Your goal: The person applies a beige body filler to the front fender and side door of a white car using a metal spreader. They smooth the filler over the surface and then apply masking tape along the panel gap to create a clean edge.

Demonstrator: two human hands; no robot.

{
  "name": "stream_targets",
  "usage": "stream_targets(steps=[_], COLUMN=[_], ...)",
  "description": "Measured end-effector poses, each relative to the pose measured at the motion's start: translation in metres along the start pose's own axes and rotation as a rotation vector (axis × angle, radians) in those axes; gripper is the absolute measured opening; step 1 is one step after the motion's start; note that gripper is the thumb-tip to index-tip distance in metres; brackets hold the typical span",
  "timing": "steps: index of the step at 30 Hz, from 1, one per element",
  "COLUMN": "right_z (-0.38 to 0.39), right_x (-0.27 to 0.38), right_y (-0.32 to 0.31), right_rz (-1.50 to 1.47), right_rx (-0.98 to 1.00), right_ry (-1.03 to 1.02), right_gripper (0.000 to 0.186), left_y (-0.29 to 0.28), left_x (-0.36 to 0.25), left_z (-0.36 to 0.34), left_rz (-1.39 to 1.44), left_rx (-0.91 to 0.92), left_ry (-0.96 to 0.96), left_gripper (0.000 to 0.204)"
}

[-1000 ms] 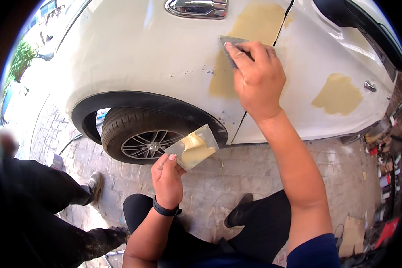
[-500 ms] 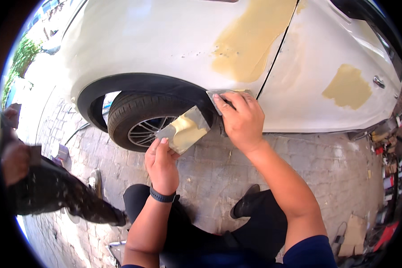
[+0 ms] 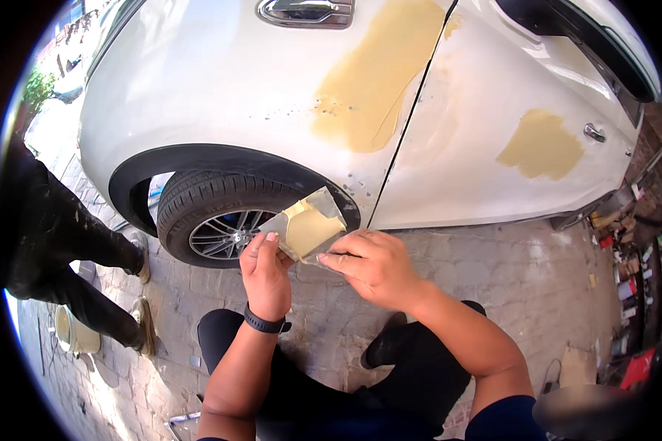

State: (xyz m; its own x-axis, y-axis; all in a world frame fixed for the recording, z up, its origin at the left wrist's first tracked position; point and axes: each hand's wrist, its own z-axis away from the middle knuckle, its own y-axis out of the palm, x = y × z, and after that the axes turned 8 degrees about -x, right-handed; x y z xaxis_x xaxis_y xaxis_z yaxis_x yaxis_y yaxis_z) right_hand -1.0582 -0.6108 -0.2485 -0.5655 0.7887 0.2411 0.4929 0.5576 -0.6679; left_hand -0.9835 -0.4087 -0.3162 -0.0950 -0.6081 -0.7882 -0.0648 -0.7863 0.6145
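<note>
My left hand (image 3: 266, 273) is closed on a square grey plate (image 3: 279, 224) with a mound of creamy yellow paste (image 3: 309, 228) on it. Close by on the right, my right hand (image 3: 379, 268) pinches a thin spreader, mostly hidden by its fingers, at the plate's lower right edge. Above them is a white car panel (image 3: 176, 73) with a chrome door handle (image 3: 305, 11) and a broad yellow filler patch (image 3: 368, 81); a smaller patch (image 3: 541, 147) lies right of the seam. The plate overlaps the view of the wheel (image 3: 198, 213) and black arch trim (image 3: 162, 151).
A co-worker's legs (image 3: 77, 257) stand at the left beside a pale bucket (image 3: 84, 334). Assorted cans and scrap (image 3: 625, 290), a red object (image 3: 636, 371) and cardboard (image 3: 577, 367) are along the right. Paving (image 3: 493, 264) runs under the car.
My right hand has come down from the panel to the plate. Paste on the large patch looks freshly spread. The plate stays in my left hand. The co-worker's legs have shifted.
</note>
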Motion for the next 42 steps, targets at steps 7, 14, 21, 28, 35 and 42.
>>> stream_targets(steps=[7,14,21,28,35,42], right_z=[-0.135,-0.191,-0.147,-0.061,0.010,0.018], right_x=[-0.071,-0.098,-0.114,-0.117,-0.120,-0.042], right_y=[-0.103,-0.114,-0.084,-0.013,0.027,-0.024], right_rz=[0.559,0.787,0.687,0.628,0.566,0.034], right_rx=[-0.611,-0.648,-0.598,-0.604,-0.478,-0.494], right_ry=[-0.174,-0.210,-0.176,-0.152,-0.100,0.048], right_gripper=[0.031,0.036,0.034,0.027,0.022,0.046], left_y=[0.001,0.007,0.005,0.009,0.017,0.059], left_x=[-0.003,0.002,-0.008,-0.014,-0.007,-0.008], left_z=[-0.006,0.003,0.011,0.017,0.013,0.013], left_rz=[-0.092,-0.068,-0.111,-0.102,-0.118,-0.187], left_rx=[0.019,0.018,0.029,0.021,0.021,0.072], left_ry=[0.072,0.038,0.025,0.008,0.028,0.086], left_gripper=[0.026,0.027,0.031,0.031,0.029,0.021])
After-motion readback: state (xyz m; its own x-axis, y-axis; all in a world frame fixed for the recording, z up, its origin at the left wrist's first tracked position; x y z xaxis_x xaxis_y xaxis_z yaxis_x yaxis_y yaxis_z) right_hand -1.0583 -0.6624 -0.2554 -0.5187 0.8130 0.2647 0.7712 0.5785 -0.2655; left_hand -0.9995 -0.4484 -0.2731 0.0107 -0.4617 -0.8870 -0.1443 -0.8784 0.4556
